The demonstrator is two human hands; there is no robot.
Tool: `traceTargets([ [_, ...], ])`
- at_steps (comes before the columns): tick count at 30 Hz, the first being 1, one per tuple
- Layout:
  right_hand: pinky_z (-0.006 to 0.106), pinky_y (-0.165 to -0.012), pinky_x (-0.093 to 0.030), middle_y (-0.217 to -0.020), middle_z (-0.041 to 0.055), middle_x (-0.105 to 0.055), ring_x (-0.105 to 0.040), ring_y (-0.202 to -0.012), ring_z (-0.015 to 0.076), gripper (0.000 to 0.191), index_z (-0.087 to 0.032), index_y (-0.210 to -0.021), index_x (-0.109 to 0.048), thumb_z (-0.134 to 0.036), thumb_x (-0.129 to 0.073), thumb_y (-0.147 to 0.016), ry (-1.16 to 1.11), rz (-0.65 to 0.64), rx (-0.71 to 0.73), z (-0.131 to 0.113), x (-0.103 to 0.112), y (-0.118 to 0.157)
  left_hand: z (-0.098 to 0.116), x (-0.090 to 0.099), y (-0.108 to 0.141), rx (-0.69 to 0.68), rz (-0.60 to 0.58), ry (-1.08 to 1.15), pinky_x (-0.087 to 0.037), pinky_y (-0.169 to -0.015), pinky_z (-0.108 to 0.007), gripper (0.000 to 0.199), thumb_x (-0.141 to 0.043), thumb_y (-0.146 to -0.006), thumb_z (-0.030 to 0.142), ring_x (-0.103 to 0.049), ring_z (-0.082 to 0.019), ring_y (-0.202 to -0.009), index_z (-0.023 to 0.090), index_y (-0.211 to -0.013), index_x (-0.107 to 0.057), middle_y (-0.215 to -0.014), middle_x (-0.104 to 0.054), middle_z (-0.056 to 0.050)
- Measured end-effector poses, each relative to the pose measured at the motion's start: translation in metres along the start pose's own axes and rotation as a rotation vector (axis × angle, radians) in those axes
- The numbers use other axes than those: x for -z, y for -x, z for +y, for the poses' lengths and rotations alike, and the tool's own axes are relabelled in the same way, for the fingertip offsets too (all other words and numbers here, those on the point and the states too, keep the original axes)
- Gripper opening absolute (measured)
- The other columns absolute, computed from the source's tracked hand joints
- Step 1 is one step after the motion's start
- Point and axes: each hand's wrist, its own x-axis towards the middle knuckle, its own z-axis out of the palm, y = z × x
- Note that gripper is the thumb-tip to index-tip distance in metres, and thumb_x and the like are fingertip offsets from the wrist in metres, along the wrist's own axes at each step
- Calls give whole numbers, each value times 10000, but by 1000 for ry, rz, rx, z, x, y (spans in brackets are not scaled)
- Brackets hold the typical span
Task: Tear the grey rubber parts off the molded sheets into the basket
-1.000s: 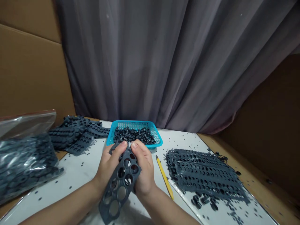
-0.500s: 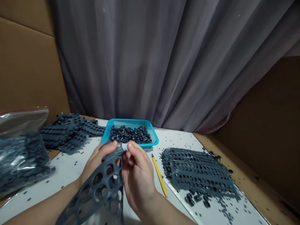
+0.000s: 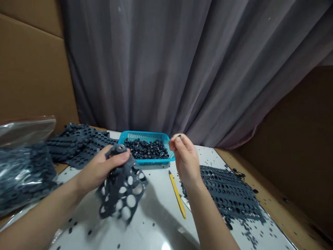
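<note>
My left hand [image 3: 104, 165] pinches a dark rubber sheet [image 3: 122, 194] full of round holes, which hangs below the fingers over the white surface; a ring-shaped part shows at its top by the thumb. My right hand [image 3: 186, 158] is raised to the right of a blue basket [image 3: 145, 161], thumb and fingers closed on a small dark piece [image 3: 179, 136]. Small black rubber parts [image 3: 147, 149] lie in the basket, just beyond my left hand.
A yellow pen-like tool [image 3: 177, 195] lies near my right forearm. Holed sheets [image 3: 231, 191] are stacked at the right. Unpunched-looking sheets [image 3: 78, 144] and a clear bag [image 3: 26, 173] of dark parts are at the left. Small discs litter the white surface [image 3: 153, 208].
My hands have parted. The right has moved right and up with a small dark piece; the left keeps the sheet, which now swings lower and is partly blurred.
</note>
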Motion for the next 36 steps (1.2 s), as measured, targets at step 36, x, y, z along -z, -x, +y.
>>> traceTargets([
  [36, 252, -505, -206, -448, -79, -325, -256, -442, 79, 487, -186, -579, -428, -631, -515, -757, -276, -533, -427, 46, 9, -2, 10, -4, -1, -58, -381, -689, -433, -570, -243, 282, -583, -740, 447, -580, -181, -676, 228, -907, -643, -767, -643, -6],
])
